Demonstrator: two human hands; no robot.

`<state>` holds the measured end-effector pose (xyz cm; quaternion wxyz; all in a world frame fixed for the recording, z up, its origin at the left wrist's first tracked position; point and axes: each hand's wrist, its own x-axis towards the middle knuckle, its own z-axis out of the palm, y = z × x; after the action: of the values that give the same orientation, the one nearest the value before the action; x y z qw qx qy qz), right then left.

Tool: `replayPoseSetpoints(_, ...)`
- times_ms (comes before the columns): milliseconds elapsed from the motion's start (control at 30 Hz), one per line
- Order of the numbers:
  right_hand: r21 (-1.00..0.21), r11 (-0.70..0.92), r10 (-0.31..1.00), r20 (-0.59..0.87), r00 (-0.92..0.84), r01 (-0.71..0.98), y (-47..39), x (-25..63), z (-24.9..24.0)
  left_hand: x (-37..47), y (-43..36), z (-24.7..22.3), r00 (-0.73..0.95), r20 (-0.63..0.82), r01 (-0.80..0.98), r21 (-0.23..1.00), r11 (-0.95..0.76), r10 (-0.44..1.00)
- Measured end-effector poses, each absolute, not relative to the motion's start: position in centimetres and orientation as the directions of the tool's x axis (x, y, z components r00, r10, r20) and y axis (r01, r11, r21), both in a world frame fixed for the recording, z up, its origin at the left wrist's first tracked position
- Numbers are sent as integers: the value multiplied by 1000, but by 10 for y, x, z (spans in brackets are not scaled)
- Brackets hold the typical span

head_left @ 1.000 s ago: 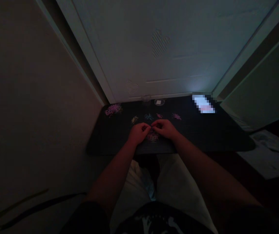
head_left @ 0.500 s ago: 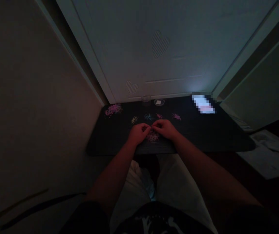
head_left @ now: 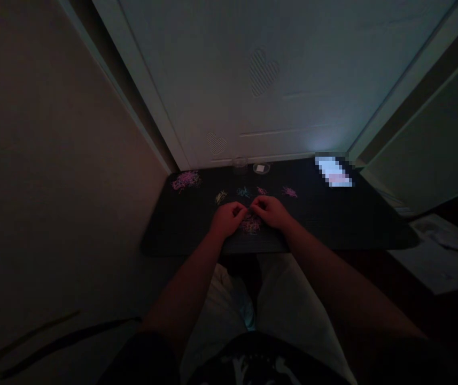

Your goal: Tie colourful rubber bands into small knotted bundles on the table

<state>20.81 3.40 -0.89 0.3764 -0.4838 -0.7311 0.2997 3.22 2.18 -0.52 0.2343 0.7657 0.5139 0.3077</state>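
My left hand and my right hand meet above the front middle of a dark table, fingertips pinched close together. Whatever they pinch is too small and dim to make out. Just below the fingertips lies a mixed pile of small thin pieces, like little rubber bands, partly covered by the hands. Beyond the hands sit smaller heaps sorted by colour: a yellowish heap, a blue heap, a pink heap and a purple-pink heap.
A larger pink-purple pile lies at the table's back left. Along the back edge stand a clear round container and a clear lid with a white label. A glowing, pixelated screen lies back right. A white door rises behind the table.
My right fingertips have shifted very slightly right, away from the left ones. The left hand and the heaps look the same.
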Motion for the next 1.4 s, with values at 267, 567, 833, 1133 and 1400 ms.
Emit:
replayPoseSetpoints(267,-859,390,907,296,-300,331,35,210,-13,32,22,-5,281,235,644,673,-365,930)
replayPoseSetpoints(567,-841,371,910,246,-332,393,33,210,-10,31,21,-4,284,213,646,679,-350,935)
replayPoseSetpoints(833,-798,376,918,253,-305,472,33,209,-8,31,22,-5,308,221,651,660,-374,925)
replayPoseSetpoints(1133,-800,356,930,253,-266,483,32,207,-7,31,22,-7,304,220,641,672,-370,927)
replayPoseSetpoints(1400,-811,338,936,234,-264,478,32,208,-6,31,22,-7,303,227,635,676,-374,926)
